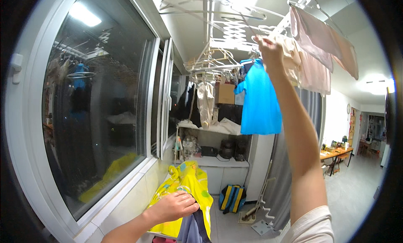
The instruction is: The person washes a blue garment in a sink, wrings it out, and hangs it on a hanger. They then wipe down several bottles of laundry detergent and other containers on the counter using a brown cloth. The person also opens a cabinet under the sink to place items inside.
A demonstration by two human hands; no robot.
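Note:
My left hand [176, 205] is low in front of me, its fingers closed on a grey-blue garment [190, 228] with a dark edge. The cloth hangs down over a bright yellow patterned cloth [182, 177]. My right hand [269, 49] is raised high near the ceiling rack, its fingers closed around the end of a thin clothes hanger [247, 21]. Its exact grip is small and blurred. Just beyond and below that hand hangs a blue short-sleeved shirt [259, 98]. Pale pink garments [315, 38] hang to its right.
A window [100, 101] runs along the left. More hangers [220, 59] and pale trousers [205, 101] hang farther back. A white cabinet [217, 173] stands at the far end. On the floor are a striped bag [232, 199] and a mop [252, 213], beside a grey curtain [280, 177].

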